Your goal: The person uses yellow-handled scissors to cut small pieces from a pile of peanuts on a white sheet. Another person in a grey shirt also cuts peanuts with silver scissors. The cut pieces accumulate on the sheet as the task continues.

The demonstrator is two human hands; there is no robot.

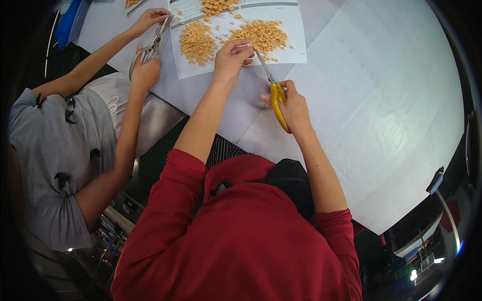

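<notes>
My right hand (295,109) is wrapped round the yellow handles of a pair of scissors (276,103). Their metal blades point up and left to the fingertips of my left hand (232,61). That hand is closed in a pinch over the edge of a printed white sheet; what it pinches is too small and hidden to make out. Just beyond it lies a wide pile of small tan cubes (261,36). A second pile of small tan cubes (197,44) sits to its left, and a heap of larger tan cubes (217,7) is at the top edge.
The printed sheet (297,54) lies on a white-covered table (381,105). At my left, a person in a grey shirt (65,135) holds metal scissors (150,49) near the sheet's left edge. A blue bin (69,22) stands at the far left.
</notes>
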